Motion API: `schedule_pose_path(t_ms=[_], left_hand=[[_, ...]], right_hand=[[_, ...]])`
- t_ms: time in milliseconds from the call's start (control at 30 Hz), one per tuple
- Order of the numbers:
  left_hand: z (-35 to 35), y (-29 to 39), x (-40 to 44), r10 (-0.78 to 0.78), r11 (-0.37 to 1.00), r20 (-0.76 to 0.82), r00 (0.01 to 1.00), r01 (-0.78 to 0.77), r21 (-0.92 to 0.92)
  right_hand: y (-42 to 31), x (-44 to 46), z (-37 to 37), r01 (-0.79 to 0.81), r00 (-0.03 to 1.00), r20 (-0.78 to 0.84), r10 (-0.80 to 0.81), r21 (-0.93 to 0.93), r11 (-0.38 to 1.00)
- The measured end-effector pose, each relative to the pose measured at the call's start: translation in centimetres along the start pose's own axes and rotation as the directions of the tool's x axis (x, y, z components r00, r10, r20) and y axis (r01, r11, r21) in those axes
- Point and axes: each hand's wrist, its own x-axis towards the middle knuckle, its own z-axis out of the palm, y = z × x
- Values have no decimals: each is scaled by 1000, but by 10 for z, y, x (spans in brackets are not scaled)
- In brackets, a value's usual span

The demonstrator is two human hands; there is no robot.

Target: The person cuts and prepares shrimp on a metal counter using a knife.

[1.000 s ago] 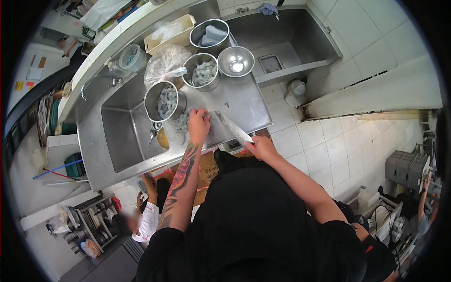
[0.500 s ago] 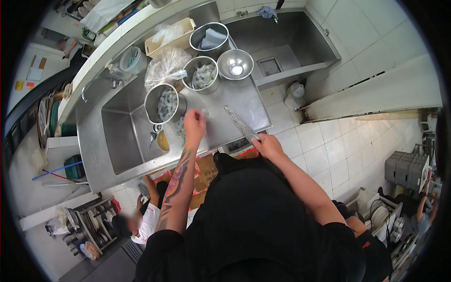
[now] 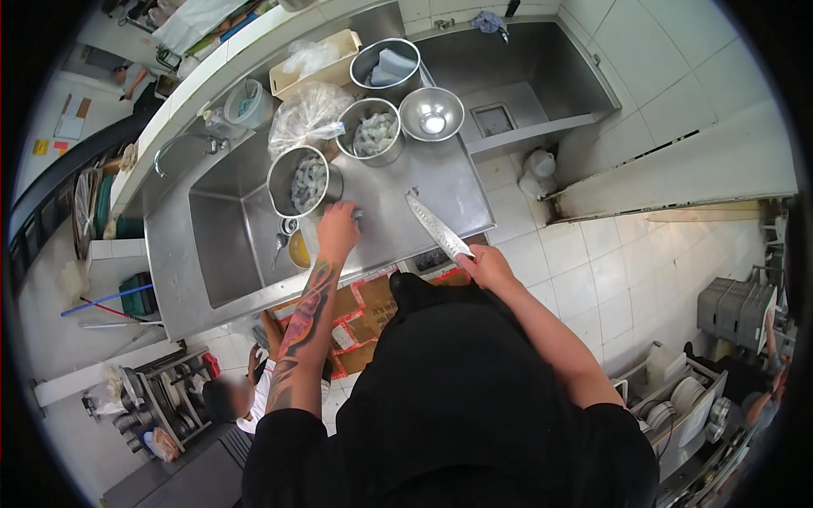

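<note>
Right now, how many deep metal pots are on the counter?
3: the near pot by the left hand, the middle pot beyond it to the right, the back pot farthest away; none looks hidden.

Blue cloth (image 3: pixel 486 22), white jug (image 3: pixel 539 176), stacked plates (image 3: pixel 688 394)

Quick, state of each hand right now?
Left hand: lowered, grip cannot be told from this view.
Right hand: closed, holding the knife.

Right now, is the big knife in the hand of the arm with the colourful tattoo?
No, the knife is in the right hand, and the tattooed arm is the left one.
</note>
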Motion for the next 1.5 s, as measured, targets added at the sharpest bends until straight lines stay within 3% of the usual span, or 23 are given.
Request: schedule_pose_path(t_ms=[133, 200, 233, 300, 333, 400, 433, 500, 533, 600, 733, 800, 1000, 1133, 1300, 1433, 1500], left_hand=[[4, -2, -1, 4, 1000, 21, 1000, -4, -13], [4, 2, 0, -155, 954, -37, 987, 140, -264], [8, 4, 2, -154, 955, -35, 987, 140, -263], [18, 15, 8, -281, 797, -42, 959, 209, -567], [32, 15, 4, -281, 797, -42, 959, 209, -567], [46, 23, 2, -447, 612, 211, 869, 470, -637], [45, 27, 1, -446, 611, 209, 870, 467, -640], [36, 33, -4, -378, 820, 172, 910, 415, -393], [32, 36, -1, -376, 822, 171, 911, 413, -393], [29, 40, 1, -119, 972, -109, 987, 93, -214], [48, 43, 13, -151, 944, -78, 986, 120, -309], [54, 43, 20, -183, 937, -61, 981, 155, -314], [55, 42, 25, -197, 921, -51, 979, 167, -352], [54, 42, 25, -200, 917, -68, 977, 162, -365], [57, 42, 25, -236, 912, -57, 970, 200, -359], [57, 46, 28, -279, 891, -46, 959, 241, -385], [56, 50, 30, -318, 864, -31, 948, 276, -421]], right_hand=[[1, 0, 3, 1, 1000, 22, -3, 54, 999], [0, 1, 3, -11, 1000, 15, 10, 42, 999], [1, 2, 4, -12, 1000, 15, 12, 44, 999], [4, 6, 8, -28, 1000, -1, 29, 73, 997], [3, 6, 9, -29, 1000, -1, 29, 73, 997], [-3, 6, 7, -37, 999, 11, 36, 102, 994], [-6, 5, 5, -36, 999, 7, 35, 99, 994], [-13, 2, 1, -73, 997, 44, 67, 160, 984], [-13, 4, 0, -73, 997, 42, 67, 162, 984], [-14, 6, 0, -50, 998, 46, 44, 142, 989], [-22, 22, 7, -60, 997, 63, 51, 152, 987], [-28, 31, 9, 35, 999, -18, -35, 22, 999], [-48, 46, 7, 120, 992, -38, -120, -7, 993], [-50, 47, 10, 96, 995, -40, -94, 36, 995], [-53, 44, 5, 33, 997, 70, -42, 126, 992], [-38, 34, 9, 110, 993, 42, -114, 89, 990], [-37, 27, 6, 31, 992, 119, -49, 150, 988]])
